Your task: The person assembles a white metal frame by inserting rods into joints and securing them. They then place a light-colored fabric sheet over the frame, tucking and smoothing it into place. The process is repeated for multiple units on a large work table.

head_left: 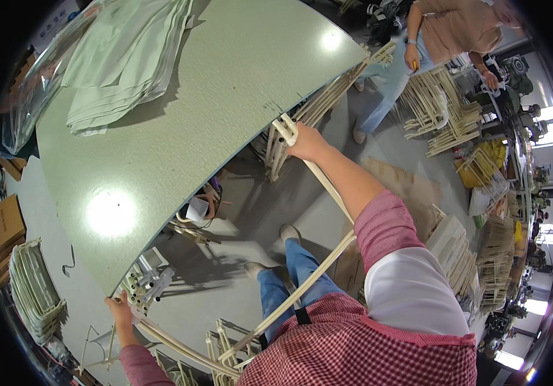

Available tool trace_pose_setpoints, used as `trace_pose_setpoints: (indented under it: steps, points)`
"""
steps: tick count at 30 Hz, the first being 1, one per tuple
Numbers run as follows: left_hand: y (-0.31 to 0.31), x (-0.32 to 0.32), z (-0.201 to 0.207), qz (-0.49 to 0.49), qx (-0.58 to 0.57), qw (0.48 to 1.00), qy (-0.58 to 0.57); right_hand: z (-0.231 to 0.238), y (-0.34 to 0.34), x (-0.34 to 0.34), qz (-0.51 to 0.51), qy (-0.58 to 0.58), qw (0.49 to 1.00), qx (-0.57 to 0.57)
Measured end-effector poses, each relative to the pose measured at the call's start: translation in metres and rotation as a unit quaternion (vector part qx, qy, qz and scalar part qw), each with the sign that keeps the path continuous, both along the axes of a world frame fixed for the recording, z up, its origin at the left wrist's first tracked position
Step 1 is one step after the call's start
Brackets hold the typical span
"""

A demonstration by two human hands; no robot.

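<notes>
A cream tubular frame (323, 264), bent from thin tubes, spans from one of my hands to the other in front of my body. My right hand (307, 143) is closed around its paired tube ends, right at the table's edge. Lower down on the left, my left hand (120, 310) grips the frame's other side near the table's near corner; its fingers are partly hidden. The green-grey table (225, 71) lies just beyond both hands. On its far left part rests a stack of pale green fabric pieces (131, 61).
A bundle of tubes (148, 283) stands below the table's near corner. More cream frames (228, 341) are on the floor by my legs. Stacked frames (440, 106) line the right side, near another person (447, 32) standing there. Further frames (35, 289) are piled at left.
</notes>
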State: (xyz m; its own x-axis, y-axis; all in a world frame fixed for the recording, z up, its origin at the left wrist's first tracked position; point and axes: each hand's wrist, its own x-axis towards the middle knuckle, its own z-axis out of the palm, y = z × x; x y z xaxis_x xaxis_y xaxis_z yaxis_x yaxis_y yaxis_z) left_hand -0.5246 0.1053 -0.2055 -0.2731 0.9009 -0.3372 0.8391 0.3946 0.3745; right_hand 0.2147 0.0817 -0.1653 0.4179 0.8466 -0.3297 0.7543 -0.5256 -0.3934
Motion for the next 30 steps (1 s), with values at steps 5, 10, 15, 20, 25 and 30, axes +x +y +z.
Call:
trace_pose_setpoints:
  steps: [5, 10, 15, 20, 25, 30]
  points:
    - [0.006, 0.010, 0.018, 0.028, -0.047, 0.997, -0.052, -0.002, 0.003, 0.000, 0.004, -0.008, 1.000, -0.013]
    - [0.009, 0.008, 0.026, 0.019, -0.067, 0.994, -0.085, 0.003, 0.004, -0.001, 0.005, -0.016, 0.999, -0.030]
    - [0.011, 0.009, 0.031, 0.022, -0.081, 0.992, -0.095, 0.008, 0.006, 0.000, 0.009, -0.009, 0.999, -0.052]
    - [0.012, 0.010, 0.034, 0.001, -0.095, 0.994, -0.055, 0.012, 0.007, 0.001, 0.022, -0.007, 0.998, -0.061]
    - [0.015, 0.003, 0.026, -0.032, -0.065, 0.997, 0.015, 0.015, 0.009, 0.002, 0.027, -0.010, 0.997, -0.070]
    - [0.017, -0.001, 0.020, -0.028, -0.070, 0.997, 0.003, 0.012, 0.011, 0.005, 0.029, -0.016, 0.997, -0.076]
